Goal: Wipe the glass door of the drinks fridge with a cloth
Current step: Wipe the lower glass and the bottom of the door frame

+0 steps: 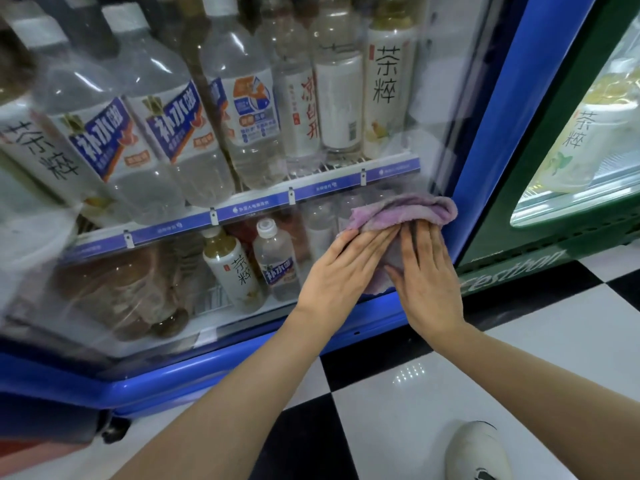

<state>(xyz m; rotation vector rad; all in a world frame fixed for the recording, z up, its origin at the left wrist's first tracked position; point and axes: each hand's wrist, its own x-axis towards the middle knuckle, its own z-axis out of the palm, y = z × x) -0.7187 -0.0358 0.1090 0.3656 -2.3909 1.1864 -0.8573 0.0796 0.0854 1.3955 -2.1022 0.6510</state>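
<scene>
Near: glossy black-and-white floor tiles, white shoe bottom right. Slick-looking surface; if the cloth drips, my guess is a slip hazard right underfoot

Both hands flat, fingers straight and close together, pressing the cloth onto the glass. left hand on the cloth's left part, right hand on its right part. Nothing pinched, palm pressure only

cloth is purple, soft, nappy like terry or microfibre, bunched into a rolled ridge above the fingertips. It sits at the lower right corner of the glass door, touching the blue frame

Risks as I see them: bunched fold means uneven contact, likely streaks; the open-palm hold could let the cloth slide out; corner against the frame easy to miss

Far: clear plastic bottles behind the glass, smooth, white caps, paper labels, on wire shelves with blue price strips. Green fridge adjoining on the right
</scene>
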